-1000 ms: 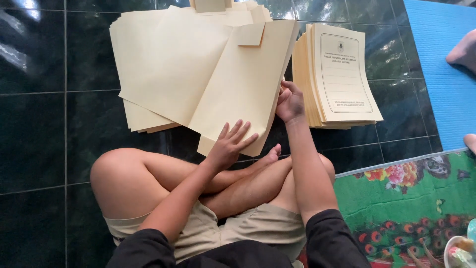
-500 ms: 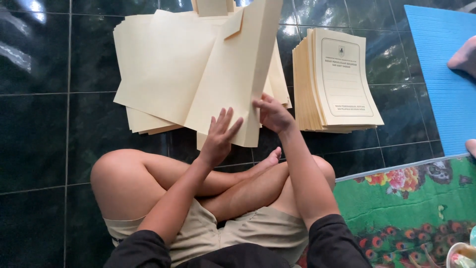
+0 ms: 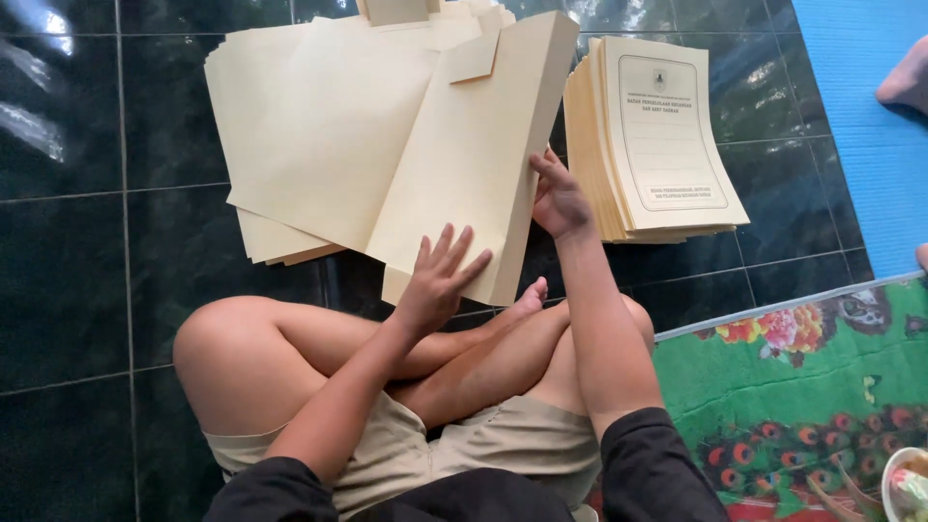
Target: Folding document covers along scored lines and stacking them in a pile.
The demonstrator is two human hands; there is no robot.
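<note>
- The dark green tiled floor point(image 3: 87, 290) fills the left and top of the frame; the person sits cross-legged on it, so everything lies low and within arm's reach.
- A green floral mat point(image 3: 802, 387) takes the lower right corner, with a blue mat point(image 3: 860, 116) above it at the right edge.
- A fanned heap of blank cream folders point(image 3: 319, 126) spreads across the upper middle, loosely overlapped, probably so that single sheets lift off easily.
- A squared-up stack of printed cream folders point(image 3: 667, 135) sits just right of it in the upper right, edges aligned, seemingly kept apart from the blanks.
- One cream folder point(image 3: 474, 164) stands tilted in the centre, between heap and stack.
- The right hand point(image 3: 559, 198) grips that folder's right edge, fingers closed on it, propping it up.
- The left hand point(image 3: 440, 280) lies open, fingers spread flat against the folder's lower face, steadying it.
</note>
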